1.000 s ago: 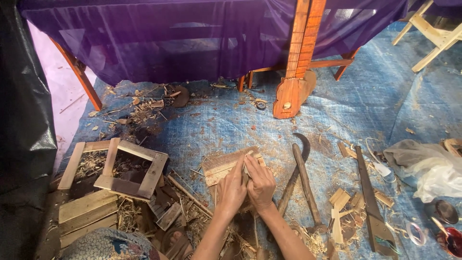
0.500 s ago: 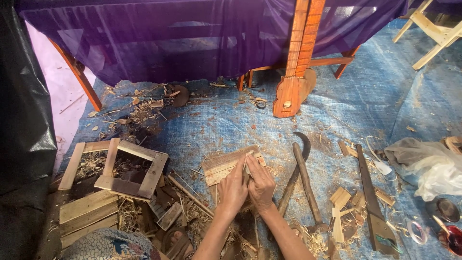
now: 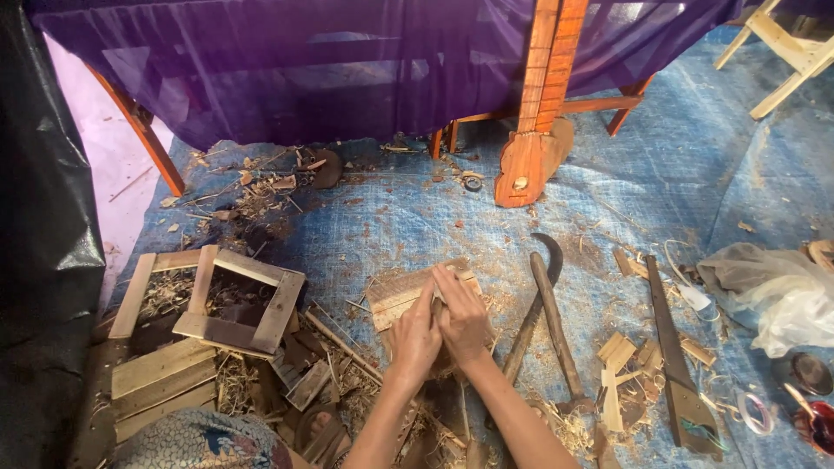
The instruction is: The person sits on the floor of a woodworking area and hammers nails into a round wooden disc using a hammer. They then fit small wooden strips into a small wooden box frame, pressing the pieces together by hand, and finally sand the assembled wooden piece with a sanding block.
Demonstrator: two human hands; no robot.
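My left hand (image 3: 415, 337) and my right hand (image 3: 461, 316) are pressed together over a flat wooden block (image 3: 401, 291) lying on the blue tarp (image 3: 608, 208). Both hands are closed around something small between them, which the fingers hide. The block sits just beyond my fingertips and partly under my hands. Wood shavings lie scattered around it.
A curved sickle with a wooden handle (image 3: 547, 304) and a long stick lie right of my hands. A hand saw (image 3: 673, 365) and small wood offcuts (image 3: 621, 365) sit farther right. Wooden frames (image 3: 239, 300) and planks are at the left. A purple cloth (image 3: 330, 61) and orange wooden instrument (image 3: 534, 130) stand behind.
My hands stay in the same spot over the block, with only slight shifts of the fingers.
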